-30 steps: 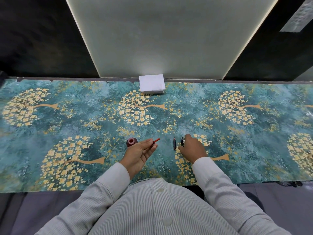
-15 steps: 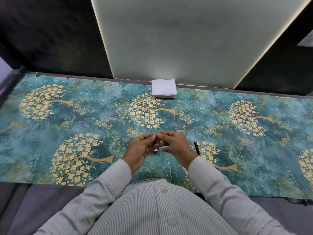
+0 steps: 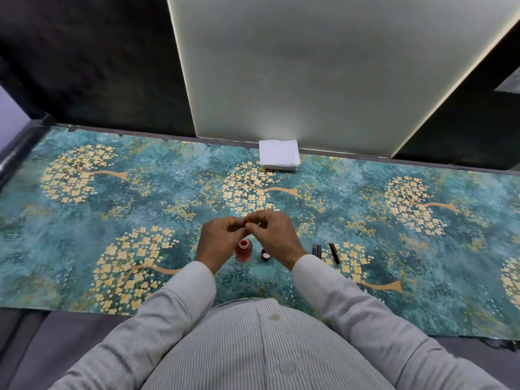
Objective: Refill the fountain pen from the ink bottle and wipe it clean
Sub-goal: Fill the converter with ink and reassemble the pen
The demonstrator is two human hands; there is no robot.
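Observation:
My left hand (image 3: 218,240) and my right hand (image 3: 274,235) meet above the table, fingertips together, pinching a small red pen part (image 3: 247,220) between them; most of it is hidden by my fingers. Right below my hands stands the open ink bottle (image 3: 243,249), reddish, mouth up. Its cap (image 3: 265,254) lies upturned just to its right. Two dark pen pieces lie on the cloth right of my right wrist: a short pair (image 3: 317,250) and a black barrel (image 3: 334,252).
A white stack of folded tissues (image 3: 279,154) sits at the back of the table against the pale wall panel. The table (image 3: 112,198) is covered by a teal cloth with gold trees. Its front edge runs near my body.
My right hand left the pen pieces on the cloth and joined the left hand over the bottle; both now pinch the red part. The view tilted, so the bottle and cap show beneath.

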